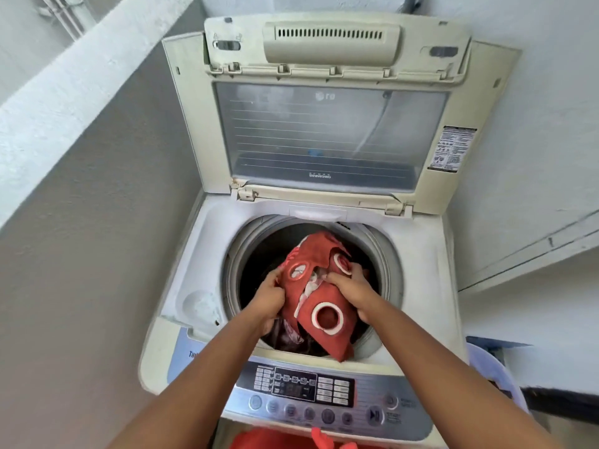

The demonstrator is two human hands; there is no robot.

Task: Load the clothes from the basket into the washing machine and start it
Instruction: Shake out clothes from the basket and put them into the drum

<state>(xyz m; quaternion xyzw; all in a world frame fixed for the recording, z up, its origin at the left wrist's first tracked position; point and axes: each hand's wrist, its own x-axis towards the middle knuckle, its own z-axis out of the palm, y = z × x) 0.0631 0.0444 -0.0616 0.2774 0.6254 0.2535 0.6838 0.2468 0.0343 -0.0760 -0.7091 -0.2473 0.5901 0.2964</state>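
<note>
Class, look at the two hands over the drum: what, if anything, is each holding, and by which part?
Both hold the red ring-patterned cloth: left hand grips its bunched left edge, right hand its upper right fold.

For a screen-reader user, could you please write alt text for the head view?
Both hands, left hand and right hand, grip a red cloth with white rings over the drum of an open top-loading washing machine. Its lid stands upright; the control panel is nearest.
</note>
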